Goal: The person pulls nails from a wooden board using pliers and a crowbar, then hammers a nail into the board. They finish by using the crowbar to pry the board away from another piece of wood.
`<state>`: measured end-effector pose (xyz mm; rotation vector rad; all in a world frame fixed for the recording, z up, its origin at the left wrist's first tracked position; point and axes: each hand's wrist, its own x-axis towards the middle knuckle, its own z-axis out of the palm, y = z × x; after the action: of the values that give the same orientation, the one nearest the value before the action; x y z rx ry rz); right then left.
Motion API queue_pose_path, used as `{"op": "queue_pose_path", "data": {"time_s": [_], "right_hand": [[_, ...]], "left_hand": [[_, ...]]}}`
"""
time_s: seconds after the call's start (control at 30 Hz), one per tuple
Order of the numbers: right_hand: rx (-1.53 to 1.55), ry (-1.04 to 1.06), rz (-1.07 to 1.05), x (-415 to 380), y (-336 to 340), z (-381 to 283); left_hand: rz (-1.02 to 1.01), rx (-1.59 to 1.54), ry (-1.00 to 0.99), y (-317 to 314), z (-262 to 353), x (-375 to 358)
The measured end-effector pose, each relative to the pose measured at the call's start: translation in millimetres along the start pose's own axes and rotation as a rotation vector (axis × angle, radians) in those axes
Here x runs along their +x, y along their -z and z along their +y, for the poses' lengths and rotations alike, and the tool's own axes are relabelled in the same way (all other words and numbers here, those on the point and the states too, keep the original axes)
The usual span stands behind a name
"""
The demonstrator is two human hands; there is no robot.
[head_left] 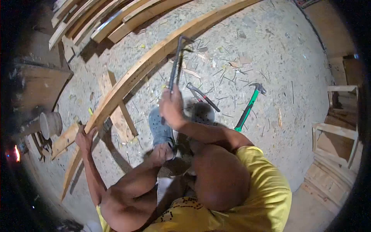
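Note:
A long wooden beam (143, 65) runs diagonally from the lower left to the top right. My left hand (85, 138) is wrapped round its lower part. In my right hand (171, 106) is a dark metal pry bar (176, 63), raised upright in view, its hooked end beside the beam's edge; whether it touches the wood I cannot tell. Shorter boards (119, 112) lie under the beam near my left hand. On the floor right of my right hand lie pincers (203, 96) with red and black handles, and farther right a green and black hammer (249, 106).
Several stacked planks (112, 23) fill the top left. Loose nails and wood scraps (235, 63) are scattered over the floor. Wooden frames (335, 126) stand at the right edge. A round object (51, 123) is at the left. My feet in grey clogs (159, 125) are below the beam.

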<state>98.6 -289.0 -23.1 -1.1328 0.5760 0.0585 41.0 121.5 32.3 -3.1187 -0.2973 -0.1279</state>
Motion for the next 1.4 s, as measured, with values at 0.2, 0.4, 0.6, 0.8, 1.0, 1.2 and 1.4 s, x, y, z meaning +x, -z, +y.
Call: {"op": "queue_pose_path", "data": {"time_s": [0.2,0.4,0.6,0.8,1.0,1.2,1.4], "right_hand": [[-0.229,0.426,-0.068,19,84,37],[-0.373,0.322,0.119,22,194,25],[-0.602,0.403,0.520,36,269,4],[-0.711,0.418,0.623,36,339,-5],[-0.913,0.264,0.503,37,430,11],[-0.549,0.128,0.372,23,429,12],[-0.954,0.160,0.334,15,445,28]], "left_hand": [[-0.184,-0.080,0.084,8,-3,1],[-0.279,-0.163,-0.061,15,-6,-21],[-0.284,-0.004,-0.105,-17,26,-83],[-0.076,0.061,-0.135,-45,-8,-135],[0.285,-0.261,0.229,-46,-110,-178],[-0.108,0.208,0.147,-13,-161,-198],[-0.019,-0.025,0.038,-18,-111,-162]]}}
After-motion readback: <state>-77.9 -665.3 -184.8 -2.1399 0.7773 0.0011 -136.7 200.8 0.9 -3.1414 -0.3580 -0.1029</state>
